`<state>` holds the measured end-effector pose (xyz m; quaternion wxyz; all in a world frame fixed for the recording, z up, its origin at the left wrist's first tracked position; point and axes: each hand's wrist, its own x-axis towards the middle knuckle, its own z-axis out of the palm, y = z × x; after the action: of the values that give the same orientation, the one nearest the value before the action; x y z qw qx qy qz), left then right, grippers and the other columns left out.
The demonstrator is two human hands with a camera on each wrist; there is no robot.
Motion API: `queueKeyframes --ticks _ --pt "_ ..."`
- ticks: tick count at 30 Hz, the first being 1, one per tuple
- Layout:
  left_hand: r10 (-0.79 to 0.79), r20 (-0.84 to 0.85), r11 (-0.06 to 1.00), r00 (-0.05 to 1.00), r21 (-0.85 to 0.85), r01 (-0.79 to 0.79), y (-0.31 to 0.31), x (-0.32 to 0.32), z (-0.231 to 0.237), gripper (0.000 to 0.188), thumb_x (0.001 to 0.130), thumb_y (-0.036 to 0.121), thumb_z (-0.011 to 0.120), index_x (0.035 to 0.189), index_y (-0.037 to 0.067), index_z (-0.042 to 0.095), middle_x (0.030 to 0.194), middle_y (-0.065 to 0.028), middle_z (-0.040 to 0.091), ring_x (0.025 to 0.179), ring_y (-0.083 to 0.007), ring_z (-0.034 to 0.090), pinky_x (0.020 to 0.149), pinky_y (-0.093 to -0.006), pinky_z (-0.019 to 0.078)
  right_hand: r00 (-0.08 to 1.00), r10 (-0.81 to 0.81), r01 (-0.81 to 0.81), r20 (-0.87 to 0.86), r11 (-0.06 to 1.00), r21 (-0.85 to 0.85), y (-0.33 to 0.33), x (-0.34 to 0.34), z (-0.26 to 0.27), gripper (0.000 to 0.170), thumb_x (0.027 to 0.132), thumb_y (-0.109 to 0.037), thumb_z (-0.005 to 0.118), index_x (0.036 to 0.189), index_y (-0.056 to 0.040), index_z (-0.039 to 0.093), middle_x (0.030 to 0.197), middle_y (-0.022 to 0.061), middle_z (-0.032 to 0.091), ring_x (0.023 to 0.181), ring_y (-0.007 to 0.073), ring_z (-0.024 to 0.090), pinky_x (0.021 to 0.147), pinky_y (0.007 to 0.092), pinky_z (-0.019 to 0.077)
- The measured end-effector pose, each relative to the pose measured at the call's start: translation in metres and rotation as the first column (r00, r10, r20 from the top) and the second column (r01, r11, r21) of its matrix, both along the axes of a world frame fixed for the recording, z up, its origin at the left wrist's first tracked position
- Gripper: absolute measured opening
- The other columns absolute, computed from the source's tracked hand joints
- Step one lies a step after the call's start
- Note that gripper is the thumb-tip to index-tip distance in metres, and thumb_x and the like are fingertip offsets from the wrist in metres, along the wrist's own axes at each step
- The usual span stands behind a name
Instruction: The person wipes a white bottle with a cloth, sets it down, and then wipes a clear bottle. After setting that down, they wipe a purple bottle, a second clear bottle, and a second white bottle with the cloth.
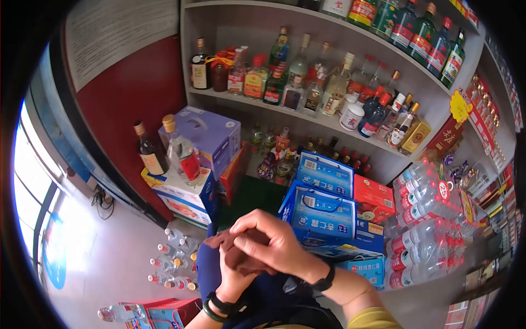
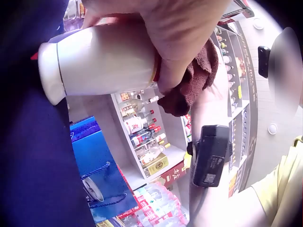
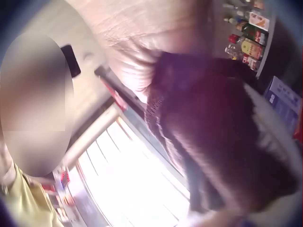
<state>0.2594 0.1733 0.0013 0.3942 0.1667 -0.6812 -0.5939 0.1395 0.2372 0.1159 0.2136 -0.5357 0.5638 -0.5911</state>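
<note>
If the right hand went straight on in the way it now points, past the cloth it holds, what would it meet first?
Beyond the brown cloth, the right hand points up and left in the head view, so probably the white-and-blue carton comes first, though depth is unclear.

Head: looks forward and down from above, brown cloth (image 1: 246,266) midway, shelves (image 1: 235,27) farther off
Left wrist: very near a white vessel (image 2: 106,59), looking past it, shelves tipped sideways
Right wrist: close against the cloth, facing upward to a bright window (image 3: 132,175)
Shelves and cloth: shared by all three views
</note>
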Motion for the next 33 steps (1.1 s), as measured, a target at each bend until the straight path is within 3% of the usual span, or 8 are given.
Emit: queueKeyframes --ticks 2,4,13,21,27,31,32,33 --pt "0.016 0.042 0.996 0.999 -0.093 -0.012 0.002 -0.001 0.007 0.046 0.063 0.01 0.081 0.106 0.008 0.066 0.097 -0.0067 0.066 0.11 -0.0274 0.06 0.095 -0.0402 0.0452 0.995 0.046 -0.046 0.086 0.999 0.003 0.006 0.012 -0.004 0.017 0.09 -0.009 0.068 0.105 -0.0036 0.061 0.104 0.0082 0.064 0.101 0.0188 0.063 0.088 0.0307 0.0487" --pt "-0.102 0.299 0.975 0.949 -0.159 0.155 -0.011 0.011 -0.083 0.054 0.07 0.019 0.081 0.12 0.011 0.06 0.108 -0.0085 0.062 0.118 -0.0286 0.055 0.099 -0.0422 0.0424 0.995 0.092 -0.091 0.028 0.995 -0.036 0.01 0.02 -0.005 0.02 0.089 -0.011 0.069 0.105 -0.0031 0.062 0.106 0.0099 0.064 0.101 0.0226 0.064 0.09 0.035 0.0488" --pt "-0.06 0.311 0.994 0.948 -0.066 0.085 -0.004 0.017 -0.073 0.059 0.071 0.022 0.08 0.124 0.01 0.056 0.114 -0.0093 0.059 0.121 -0.0291 0.052 0.101 -0.0425 0.0411 0.981 0.181 -0.18 0.073 0.984 -0.013 0.012 0.005 0.0 0.012 0.093 -0.007 0.059 0.102 -0.0009 0.063 0.099 0.0127 0.066 0.098 0.0284 0.063 0.087 0.0367 0.048" --pt "-0.036 0.308 0.997 0.951 -0.055 0.056 -0.005 0.013 -0.071 0.063 0.073 0.024 0.08 0.128 0.01 0.053 0.12 -0.0101 0.057 0.123 -0.0295 0.05 0.103 -0.0427 0.04 0.924 0.248 -0.278 0.291 0.958 0.069 0.004 -0.006 0.001 0.02 0.103 -0.008 0.045 0.112 0.0014 0.059 0.104 0.011 0.067 0.098 0.02 0.065 0.088 0.0308 0.0485" --pt "0.019 0.304 0.998 0.953 -0.066 0.001 -0.011 -0.005 -0.072 0.066 0.074 0.026 0.079 0.131 0.01 0.051 0.124 -0.0106 0.055 0.125 -0.0299 0.049 0.104 -0.0429 0.0392 0.958 0.222 -0.247 0.182 0.961 0.128 -0.02 -0.023 0.011 0.022 0.102 -0.015 0.05 0.111 -0.0011 0.064 0.102 0.0072 0.068 0.097 0.0125 0.062 0.088 0.0283 0.0481" --pt "0.119 0.526 0.844 0.842 -0.5 0.193 -0.016 -0.004 -0.013 0.092 0.07 0.033 0.083 0.143 0.006 0.033 0.142 -0.0139 0.041 0.13 -0.0279 0.044 0.107 -0.0421 0.0366 0.879 0.151 -0.213 0.452 0.973 0.09 -0.04 -0.041 -0.003 0.021 0.1 -0.017 0.054 0.105 -0.0007 0.066 0.098 0.003 0.066 0.096 0.0096 0.059 0.089 0.0255 0.0456" --pt "0.091 0.376 0.923 0.922 -0.38 0.063 -0.018 -0.01 0.002 0.1 0.066 0.032 0.087 0.143 0.005 0.03 0.14 -0.0155 0.042 0.129 -0.028 0.045 0.106 -0.0414 0.0373 0.869 0.092 -0.133 0.485 0.99 0.052 -0.046 -0.054 -0.017 0.023 0.099 -0.019 0.055 0.108 -0.0007 0.065 0.1 0.0032 0.067 0.098 0.0111 0.06 0.091 0.026 0.0462" --pt "0.098 0.211 0.973 0.973 -0.225 -0.049 -0.013 -0.012 0.009 0.107 0.061 0.03 0.09 0.144 0.004 0.027 0.138 -0.017 0.043 0.128 -0.0282 0.046 0.105 -0.0406 0.0379 0.691 0.085 -0.106 0.718 0.994 -0.016 -0.038 -0.058 -0.008 0.025 0.097 -0.02 0.056 0.111 -0.0016 0.064 0.103 0.0038 0.067 0.098 0.0138 0.062 0.091 0.0272 0.0475"
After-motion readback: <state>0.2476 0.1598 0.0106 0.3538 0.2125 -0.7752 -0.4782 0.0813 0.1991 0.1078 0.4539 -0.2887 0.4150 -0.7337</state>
